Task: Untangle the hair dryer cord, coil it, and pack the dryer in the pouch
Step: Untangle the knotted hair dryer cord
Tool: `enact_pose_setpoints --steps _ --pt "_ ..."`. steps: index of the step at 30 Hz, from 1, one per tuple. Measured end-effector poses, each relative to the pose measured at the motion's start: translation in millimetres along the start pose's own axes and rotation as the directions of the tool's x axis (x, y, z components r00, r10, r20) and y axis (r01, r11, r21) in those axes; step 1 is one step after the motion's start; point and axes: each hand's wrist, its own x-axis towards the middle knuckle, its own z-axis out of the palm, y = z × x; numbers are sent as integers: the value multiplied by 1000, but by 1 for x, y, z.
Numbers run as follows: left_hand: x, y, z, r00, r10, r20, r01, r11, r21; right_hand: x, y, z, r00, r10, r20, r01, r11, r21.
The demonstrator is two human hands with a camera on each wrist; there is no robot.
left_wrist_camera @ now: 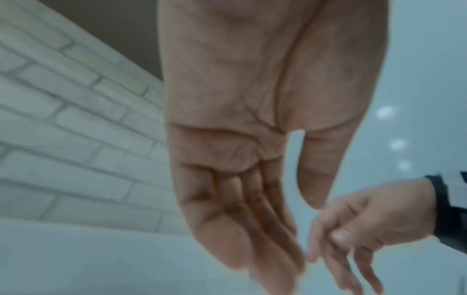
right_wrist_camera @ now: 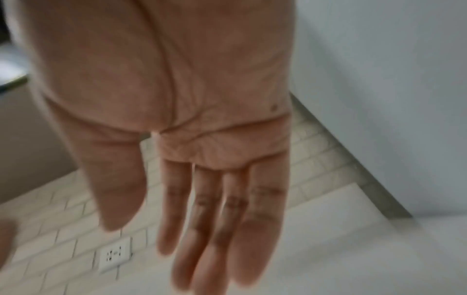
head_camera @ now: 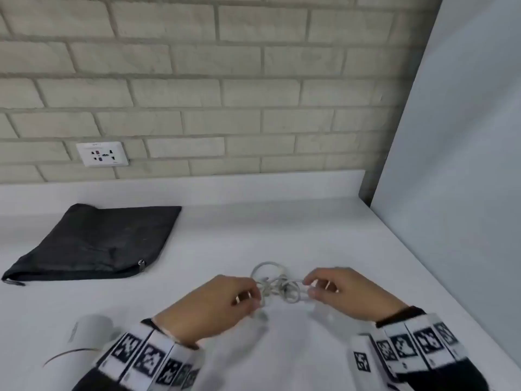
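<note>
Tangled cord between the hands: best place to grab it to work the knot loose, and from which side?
Probably the free round loop at the far side of the cord, pinched from above. It stands clear of the knotted middle, which both the left hand and right hand already crowd.

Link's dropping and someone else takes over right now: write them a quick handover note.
Left hand: at the tangled white cord; grip blurred, cannot tell.
Right hand: fingers appear to pinch a loop of it.
White hair dryer lies near-left on the white counter; flat black fabric pouch far-left.
Done: nothing finished; cord knotted.
Left: untangle, coil, pack.
</note>
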Motion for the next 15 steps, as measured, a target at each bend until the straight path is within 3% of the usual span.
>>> enact_pose_setpoints --steps 2,4,7,10,15 --pt "33 1 4 992 -42 -119 45 999 25 30 -3 4 992 60 -110 -54 997 58" --pt "62 5 9 980 -117 -164 140 981 134 56 -5 9 984 118 -134 -111 992 61" --pt "86 -4 20 938 -312 -149 335 927 170 76 1 21 987 160 -17 -159 986 46" --pt "97 -11 24 923 -381 -54 384 921 67 85 0 26 985 148 88 -157 981 110" --pt "101 -25 24 908 -396 -133 382 916 -121 91 1 28 971 236 28 -234 930 282"
